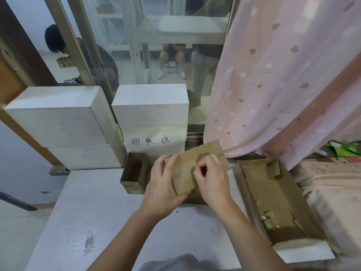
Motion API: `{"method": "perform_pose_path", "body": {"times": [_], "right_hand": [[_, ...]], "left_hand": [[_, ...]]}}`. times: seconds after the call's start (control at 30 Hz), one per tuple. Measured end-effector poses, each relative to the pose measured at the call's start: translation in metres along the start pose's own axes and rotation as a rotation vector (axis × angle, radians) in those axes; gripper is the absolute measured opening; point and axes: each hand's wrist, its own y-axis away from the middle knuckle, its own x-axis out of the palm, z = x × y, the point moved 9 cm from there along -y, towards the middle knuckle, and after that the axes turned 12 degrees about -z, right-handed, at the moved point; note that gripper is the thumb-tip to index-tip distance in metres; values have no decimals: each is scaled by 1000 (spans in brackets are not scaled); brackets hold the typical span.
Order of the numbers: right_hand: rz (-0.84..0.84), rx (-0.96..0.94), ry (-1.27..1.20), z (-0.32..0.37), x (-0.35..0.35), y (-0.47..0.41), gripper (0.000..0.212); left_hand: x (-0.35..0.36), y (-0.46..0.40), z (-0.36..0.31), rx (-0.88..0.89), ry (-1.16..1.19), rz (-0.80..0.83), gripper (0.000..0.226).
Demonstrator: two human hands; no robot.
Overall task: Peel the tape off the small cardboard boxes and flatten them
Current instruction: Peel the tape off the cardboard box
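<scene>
Both hands [187, 180] hiding box [203, 153] tape.

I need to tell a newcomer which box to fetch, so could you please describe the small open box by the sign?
Find the white block bearing the handwritten sign. Directly below it, on the white table, stands the small open cardboard box, just left of the left hand. Unlike the large tray on the right, it is narrow, deep and upright.

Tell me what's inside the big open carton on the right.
The open carton holds crumpled peeled tape and a loose cardboard flap. Its near end is hidden by a white foam block.
</scene>
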Motion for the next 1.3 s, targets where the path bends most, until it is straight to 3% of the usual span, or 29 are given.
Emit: {"method": "perform_pose_path", "body": {"times": [0.17, 0.3, 0.4, 0.5, 0.63, 0.8, 1.07, 1.13, 1.23, 1.3], "right_hand": [[-250, -53, -9, 2, -28, -3, 18], [-120, -173, -80, 13, -16, 3, 5], [-50, -136, -159, 9, -14, 4, 6], [-88, -51, -108, -6, -16, 1, 22], [-50, -43, -64, -10, -11, 6, 5], [-78, -124, -57, 6, -16, 0, 16], [-64, -209, -113, 21, -5, 12, 15], [-31, -219, -133, 21, 1, 15, 20], [44, -185, -204, 16, 6, 17, 5], [62, -174, -214, 13, 6, 17, 10]], "left_hand": [[3, -2, -8, -5, 54, 49, 115], [0, 0, -2, -61, 66, 24, 116], [-2, 2, 5, -80, 65, 26, 116], [-3, 6, 6, -81, 63, 37, 118], [-6, 8, 2, -42, 33, 19, 118], [-8, 14, 1, -97, 33, 26, 118], [-6, 14, 3, -118, -236, 169, 123], [-7, 12, 1, -90, -333, 152, 126], [-9, 13, 1, -97, -345, 128, 120], [-11, 15, 2, -105, -346, 132, 118]]}}
